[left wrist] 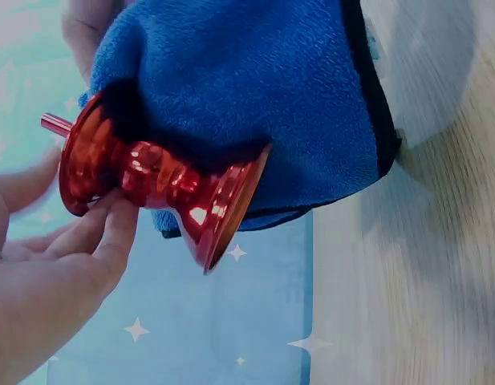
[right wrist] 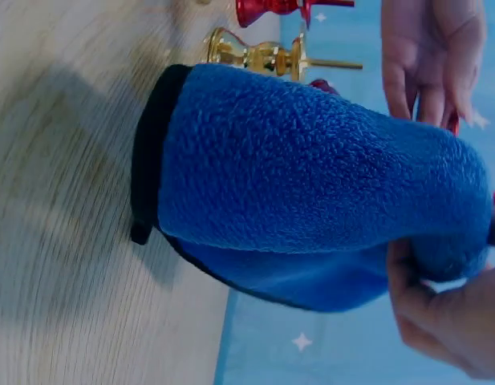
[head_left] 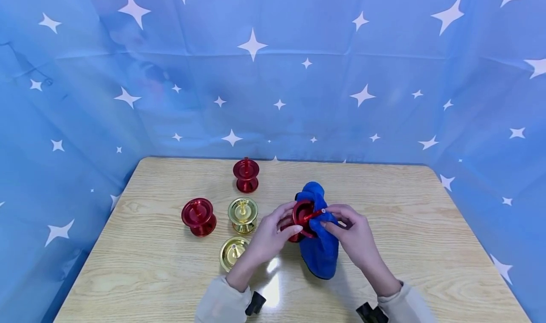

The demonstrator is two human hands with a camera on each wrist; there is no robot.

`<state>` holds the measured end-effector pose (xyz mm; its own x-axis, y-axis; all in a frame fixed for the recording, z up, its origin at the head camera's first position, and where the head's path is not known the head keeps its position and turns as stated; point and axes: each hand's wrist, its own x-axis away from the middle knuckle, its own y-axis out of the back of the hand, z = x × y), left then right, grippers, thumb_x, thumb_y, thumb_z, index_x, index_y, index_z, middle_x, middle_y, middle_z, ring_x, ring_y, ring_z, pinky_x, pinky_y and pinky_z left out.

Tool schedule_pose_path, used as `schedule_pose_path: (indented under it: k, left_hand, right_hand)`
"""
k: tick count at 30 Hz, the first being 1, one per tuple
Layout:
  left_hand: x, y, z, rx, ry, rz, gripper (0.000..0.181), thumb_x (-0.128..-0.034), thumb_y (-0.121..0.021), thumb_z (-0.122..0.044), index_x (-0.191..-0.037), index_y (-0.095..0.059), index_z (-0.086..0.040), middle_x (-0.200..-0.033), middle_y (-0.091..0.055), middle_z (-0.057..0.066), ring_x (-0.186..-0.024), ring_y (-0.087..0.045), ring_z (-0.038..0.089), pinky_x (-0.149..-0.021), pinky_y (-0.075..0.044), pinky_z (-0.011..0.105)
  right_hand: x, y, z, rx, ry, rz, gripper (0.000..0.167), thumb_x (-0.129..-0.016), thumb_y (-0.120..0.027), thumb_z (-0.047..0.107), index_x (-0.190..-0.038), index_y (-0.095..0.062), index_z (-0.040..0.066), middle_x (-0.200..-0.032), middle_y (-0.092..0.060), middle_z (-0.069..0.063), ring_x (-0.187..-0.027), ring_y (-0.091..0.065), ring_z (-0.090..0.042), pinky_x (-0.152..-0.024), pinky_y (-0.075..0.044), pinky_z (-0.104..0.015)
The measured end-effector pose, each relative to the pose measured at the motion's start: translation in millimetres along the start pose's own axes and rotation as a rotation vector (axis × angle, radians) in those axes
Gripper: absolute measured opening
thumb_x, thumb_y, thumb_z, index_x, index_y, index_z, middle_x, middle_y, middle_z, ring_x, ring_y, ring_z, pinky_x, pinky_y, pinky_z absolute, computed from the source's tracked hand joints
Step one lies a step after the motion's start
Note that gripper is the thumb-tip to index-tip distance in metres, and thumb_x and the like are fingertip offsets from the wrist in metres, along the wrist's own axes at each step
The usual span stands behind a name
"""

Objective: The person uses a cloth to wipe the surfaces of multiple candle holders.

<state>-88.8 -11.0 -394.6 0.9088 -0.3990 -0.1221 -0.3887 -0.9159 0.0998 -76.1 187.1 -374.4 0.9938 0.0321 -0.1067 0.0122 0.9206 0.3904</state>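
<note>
My left hand [head_left: 269, 235] grips a shiny red metal candle holder [left wrist: 151, 172], fingers and thumb around its cup. The holder is tilted above the table, its thin central stem pointing toward my right hand [head_left: 355, 235]. A blue fleecy cloth [head_left: 321, 252] with a dark edge lies against the holder and hangs down from it. With thumb and fingers, my right hand pinches the cloth close to the stem. In the right wrist view the cloth [right wrist: 287, 160] hides most of the holder.
On the wooden table [head_left: 405, 218], left of my hands, stand two more red candle holders, one at the back [head_left: 246, 171] and one further left [head_left: 198, 214]. Two gold ones, a farther one [head_left: 243, 211] and a nearer one [head_left: 228, 254], stand beside my left forearm. A blue starry curtain [head_left: 298, 86] hangs behind.
</note>
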Motion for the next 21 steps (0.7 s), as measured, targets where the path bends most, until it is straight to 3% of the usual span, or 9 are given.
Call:
schedule_pose_path:
  k: [3,6,10,13,19,21]
  left_hand:
    - [0.2,-3.6,0.4,-0.105,-0.009,-0.008,0.071,-0.0788,-0.072,-0.016,-0.138,-0.035,-0.001,-0.13,-0.048,0.014,-0.116,-0.049,0.025,-0.092,-0.044,0.035]
    - [0.3,-7.5,1.1,-0.227,0.006,-0.056,0.081,-0.073,-0.077,-0.023,-0.139,-0.034,-0.004,-0.133,-0.045,0.011,-0.118,-0.046,0.025,-0.095,-0.042,0.037]
    - [-0.4,-9.9,1.4,-0.265,0.018,-0.086,0.079,-0.073,-0.077,-0.022,-0.138,-0.036,-0.004,-0.131,-0.047,0.011,-0.117,-0.046,0.025,-0.095,-0.041,0.038]
    - [-0.4,-7.5,0.8,-0.24,0.019,-0.053,0.077,-0.0731,-0.077,-0.02,-0.136,-0.037,-0.003,-0.129,-0.05,0.01,-0.115,-0.048,0.022,-0.095,-0.042,0.037]
    - [2.0,-0.8,-2.8,-0.199,0.024,0.086,0.067,-0.0729,-0.077,-0.012,-0.127,-0.039,-0.002,-0.123,-0.055,0.01,-0.11,-0.052,0.018,-0.094,-0.041,0.032]
    - [2.4,0.8,-3.8,-0.22,0.015,0.124,0.064,-0.0734,-0.077,-0.011,-0.126,-0.04,-0.002,-0.121,-0.057,0.01,-0.109,-0.053,0.017,-0.094,-0.041,0.031]
  right_hand:
    - [3.7,-4.5,2.9,0.007,-0.052,-0.034,0.021,-0.081,-0.068,0.004,-0.102,-0.064,0.002,-0.106,-0.059,-0.009,-0.088,-0.059,-0.014,-0.077,-0.05,-0.024]
    - [7.4,-9.2,4.3,0.014,-0.066,-0.044,0.022,-0.081,-0.068,0.006,-0.102,-0.064,0.002,-0.106,-0.058,-0.008,-0.09,-0.059,-0.017,-0.079,-0.05,-0.03]
    - [9.8,-11.3,4.4,0.029,-0.017,-0.044,0.021,-0.08,-0.069,0.002,-0.1,-0.065,0.002,-0.104,-0.057,-0.008,-0.09,-0.057,-0.021,-0.079,-0.051,-0.037]
    - [7.4,-8.7,3.6,0.067,0.082,-0.016,0.02,-0.078,-0.068,-0.004,-0.097,-0.066,0.003,-0.103,-0.057,-0.008,-0.089,-0.057,-0.022,-0.076,-0.052,-0.038]
    - [-8.2,3.1,0.4,0.257,0.45,0.144,0.03,-0.071,-0.068,-0.015,-0.091,-0.068,0.008,-0.103,-0.059,-0.009,-0.089,-0.058,-0.025,-0.068,-0.054,-0.033]
    - [-13.2,5.9,0.0,0.286,0.528,0.187,0.034,-0.068,-0.068,-0.018,-0.089,-0.068,0.01,-0.103,-0.059,-0.008,-0.089,-0.058,-0.025,-0.068,-0.053,-0.03]
